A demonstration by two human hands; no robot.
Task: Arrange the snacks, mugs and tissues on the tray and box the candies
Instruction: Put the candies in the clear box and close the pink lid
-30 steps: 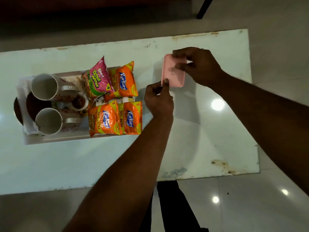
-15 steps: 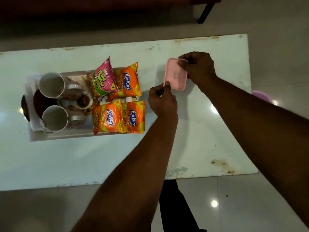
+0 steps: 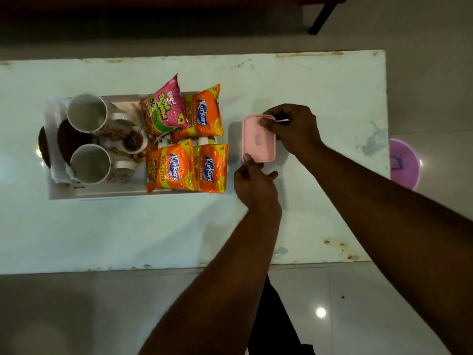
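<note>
A small pink box (image 3: 258, 140) lies lid-up on the white table, right of the tray. My right hand (image 3: 294, 128) grips its far right corner, thumb on the lid. My left hand (image 3: 254, 181) pinches the box's near edge. The white tray (image 3: 107, 193) holds two white mugs (image 3: 88, 116) on their sides, tissues under them, a pink snack packet (image 3: 163, 111) and three orange snack packets (image 3: 204, 112). No candies show; the box's inside is hidden.
The white table (image 3: 320, 201) ends just right of the box, with stains near its front right corner. A purple tub (image 3: 404, 163) stands on the floor beyond that edge. A dark furniture leg (image 3: 322, 16) rises at the far right.
The pink box was tilted up on edge between both hands; it has come down flat on the table, lid up. Both hands still hold it.
</note>
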